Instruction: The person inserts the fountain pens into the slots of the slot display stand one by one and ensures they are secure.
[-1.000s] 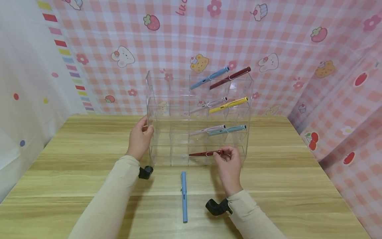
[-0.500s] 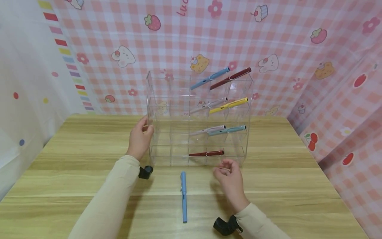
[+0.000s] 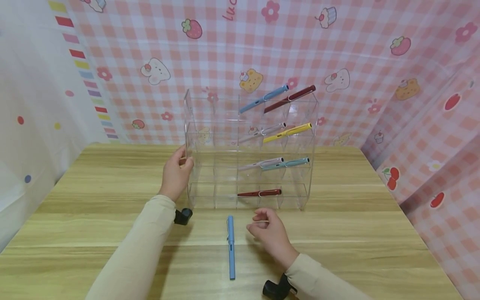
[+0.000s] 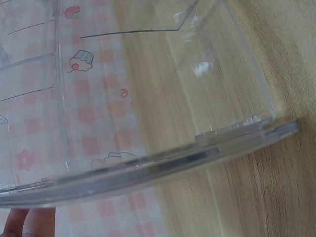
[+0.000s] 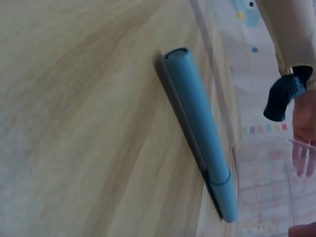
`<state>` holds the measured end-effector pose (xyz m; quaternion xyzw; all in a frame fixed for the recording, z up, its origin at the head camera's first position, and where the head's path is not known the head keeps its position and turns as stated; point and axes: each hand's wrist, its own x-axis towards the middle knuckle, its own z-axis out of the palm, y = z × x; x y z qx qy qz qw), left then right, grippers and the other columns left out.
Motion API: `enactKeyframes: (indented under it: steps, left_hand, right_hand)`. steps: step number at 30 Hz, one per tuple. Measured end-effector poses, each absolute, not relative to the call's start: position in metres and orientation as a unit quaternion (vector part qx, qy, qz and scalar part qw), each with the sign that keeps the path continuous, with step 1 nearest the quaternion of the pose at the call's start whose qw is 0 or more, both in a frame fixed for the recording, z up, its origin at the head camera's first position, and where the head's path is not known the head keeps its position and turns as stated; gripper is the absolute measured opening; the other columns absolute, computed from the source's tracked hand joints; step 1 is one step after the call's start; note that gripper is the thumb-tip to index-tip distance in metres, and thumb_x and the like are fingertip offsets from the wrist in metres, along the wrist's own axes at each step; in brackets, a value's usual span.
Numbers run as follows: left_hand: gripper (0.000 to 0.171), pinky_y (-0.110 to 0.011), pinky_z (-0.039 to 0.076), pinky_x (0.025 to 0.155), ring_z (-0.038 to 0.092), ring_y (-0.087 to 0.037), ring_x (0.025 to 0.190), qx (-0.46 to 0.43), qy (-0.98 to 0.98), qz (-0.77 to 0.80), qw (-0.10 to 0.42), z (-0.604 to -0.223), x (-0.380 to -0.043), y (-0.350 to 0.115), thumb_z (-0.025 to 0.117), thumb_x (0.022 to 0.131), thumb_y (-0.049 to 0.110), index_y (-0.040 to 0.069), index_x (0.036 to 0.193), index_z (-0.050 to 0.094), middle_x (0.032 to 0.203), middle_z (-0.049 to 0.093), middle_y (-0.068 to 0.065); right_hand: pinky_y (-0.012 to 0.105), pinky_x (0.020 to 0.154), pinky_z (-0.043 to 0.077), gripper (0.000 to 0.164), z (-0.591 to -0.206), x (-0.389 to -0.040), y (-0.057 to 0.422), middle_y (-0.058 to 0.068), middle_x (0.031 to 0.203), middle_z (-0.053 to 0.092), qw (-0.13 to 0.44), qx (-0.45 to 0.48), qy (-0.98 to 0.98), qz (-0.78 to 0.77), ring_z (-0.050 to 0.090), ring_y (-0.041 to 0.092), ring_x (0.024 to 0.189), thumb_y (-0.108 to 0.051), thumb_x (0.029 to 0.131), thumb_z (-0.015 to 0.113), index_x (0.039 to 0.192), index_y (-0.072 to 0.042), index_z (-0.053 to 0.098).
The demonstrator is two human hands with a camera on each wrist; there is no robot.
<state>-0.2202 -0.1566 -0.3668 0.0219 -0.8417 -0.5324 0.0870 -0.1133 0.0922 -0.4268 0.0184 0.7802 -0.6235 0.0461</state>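
Observation:
A clear acrylic pen rack stands upright on the table. My left hand holds its left side panel; in the left wrist view only a few fingers show beside the clear edge. A blue pen with a clip lies on the wood in front of the rack, and it fills the middle of the right wrist view as a blue barrel. My right hand hovers just right of that pen, fingers loosely curled and holding nothing. In the rack's bottom row lies a dark red pen.
Higher rack rows hold a blue pen, a maroon pen, a yellow pen, a teal pen and two pale pens. A checked cloth hangs behind the wooden table.
My right hand has let go of the dark red pen in the bottom row, drawn back toward me and shifted left toward the loose blue pen. The left hand stays put.

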Motion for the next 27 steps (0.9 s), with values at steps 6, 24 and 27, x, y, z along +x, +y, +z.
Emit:
enactKeyframes:
  steps: [6, 24, 27]
  left_hand:
    - [0.046, -0.05, 0.047, 0.094, 0.05, -0.032, 0.121, 0.022, -0.843, -0.53, 0.089, -0.367, -0.22, -0.156, 0.045, 0.098, 0.016, 0.015, 0.144, 0.046, 0.137, 0.052, -0.015]
    - [0.047, -0.05, 0.047, 0.095, 0.05, -0.033, 0.121, 0.017, -0.847, -0.522, 0.097, -0.367, -0.221, -0.157, 0.044, 0.098, 0.016, 0.014, 0.145, 0.045, 0.137, 0.053, -0.015]
    - [0.047, -0.05, 0.046, 0.095, 0.05, -0.033, 0.121, 0.016, -0.848, -0.521, 0.097, -0.367, -0.221, -0.157, 0.044, 0.098, 0.015, 0.014, 0.145, 0.045, 0.137, 0.053, -0.015]
  right_hand:
    - [0.032, 0.068, 0.056, 0.047, -0.425, -0.118, 0.083, 0.021, 0.107, 0.057, 0.086, -0.016, 0.789, -0.609, 0.063, 0.025, 0.091, -0.001, 0.081, 0.071, 0.121, 0.009, 0.05]
    - [0.023, 0.052, 0.041, 0.052, -0.419, -0.141, 0.061, 0.01, 0.095, 0.055, 0.168, -0.035, 0.84, -0.515, 0.046, 0.014, 0.067, -0.008, 0.08, 0.075, 0.127, 0.003, 0.054]
    - [0.025, 0.056, 0.042, 0.051, -0.417, -0.144, 0.059, 0.008, 0.091, 0.055, 0.168, -0.044, 0.854, -0.49, 0.048, 0.016, 0.072, -0.009, 0.08, 0.075, 0.126, 0.003, 0.055]
